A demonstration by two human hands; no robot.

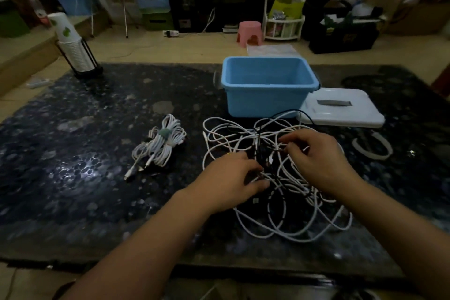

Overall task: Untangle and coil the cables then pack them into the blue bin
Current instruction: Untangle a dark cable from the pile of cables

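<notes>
The tangle of cables [275, 178], white ones knotted with a few black ones, lies on the dark speckled desk [73, 153] right under my fingers. My left hand [231, 178] rests on the near left part of the heap, fingers [255, 173] curled down into the strands; they look closed on a cable near the middle, though the knot hides exactly which one. My right hand [316, 156] is over the right part of the heap, its fingers [287, 140] bent and pinching a strand close to the dark knot between my two hands. Loose white loops spill out toward me and to the right of my right wrist.

To the left of my left fingers, apart from the heap, lies a coiled white cable bundle [160, 143] held with a greenish tie around its middle, plugs trailing toward me.

Just beyond my fingertips stands the blue bin [267, 97], open; I see nothing in it. Its white lid [341, 109] lies flat beside it, beyond my right fingers, with a black cable running up to its near edge. Farther right of my right hand a white band [372, 148] lies curved on the desk.

Far to the left, at the desk's back corner, a stack of paper cups [70, 48] sits in a black wire stand.
</notes>
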